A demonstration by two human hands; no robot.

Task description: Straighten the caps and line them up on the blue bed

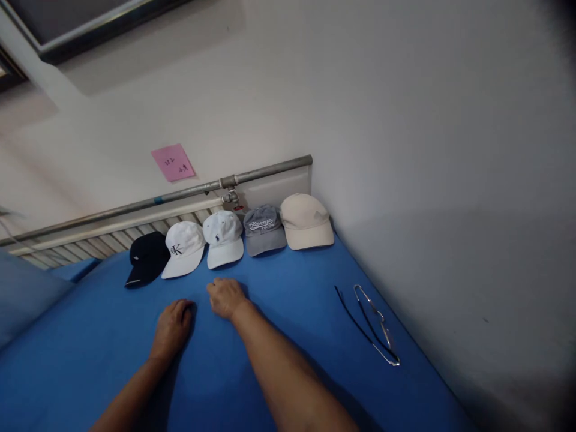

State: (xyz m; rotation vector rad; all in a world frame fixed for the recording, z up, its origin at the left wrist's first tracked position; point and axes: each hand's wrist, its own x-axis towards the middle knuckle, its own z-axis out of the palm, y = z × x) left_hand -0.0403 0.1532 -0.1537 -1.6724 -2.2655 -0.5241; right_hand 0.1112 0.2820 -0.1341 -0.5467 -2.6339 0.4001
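Note:
Several caps stand in a row at the back of a blue sheet [112,336]: a black cap [148,255], a white cap with black letters [183,246], a pale cap with a small dark emblem [224,237], a grey cap with white lettering [264,228] and a beige cap [306,219]. My right hand [225,297] rests on the sheet just in front of the pale cap, fingers curled closed and holding nothing visible. Lower and to its left lies my left hand [173,327], its fingers also curled, with nothing seen in them.
Glasses with dark temples [382,327] lie folded out on the sheet at the right. Behind the caps are a radiator [108,240] and a metal pipe [270,170]. A pink note [173,162] is on the wall. A pillow [29,294] lies at the left.

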